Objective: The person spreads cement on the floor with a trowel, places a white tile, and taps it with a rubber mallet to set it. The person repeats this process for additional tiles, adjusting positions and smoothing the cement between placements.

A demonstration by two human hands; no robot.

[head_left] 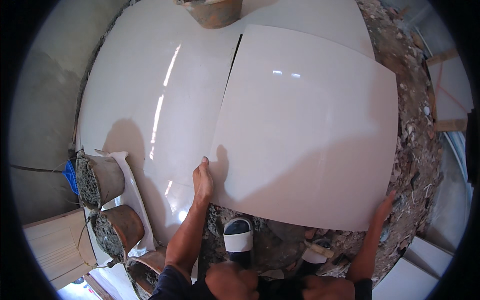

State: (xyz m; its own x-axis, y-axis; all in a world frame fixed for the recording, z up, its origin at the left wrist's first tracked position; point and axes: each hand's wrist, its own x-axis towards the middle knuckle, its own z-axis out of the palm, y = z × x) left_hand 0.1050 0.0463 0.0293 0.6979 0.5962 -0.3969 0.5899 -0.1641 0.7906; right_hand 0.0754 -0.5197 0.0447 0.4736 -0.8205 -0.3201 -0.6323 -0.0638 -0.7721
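Note:
A large, glossy cream floor tile (305,120) lies tilted slightly askew over the laid tiles (185,100), with a dark gap along the upper part of its left edge. My left hand (202,182) grips its near left edge, thumb pointing up and the other fingers mostly hidden. At the near right corner my right hand (384,207) holds the tile's edge, its fingers largely out of sight. Below the near edge, rubble and dark bedding show around my sandalled feet.
Buckets of grey mortar (90,182) stand at the left beside a white sack (132,185). Another bucket (212,12) sits on the far tiles. Broken rubble (417,135) runs along the right. A wooden-handled tool (320,250) lies by my right foot.

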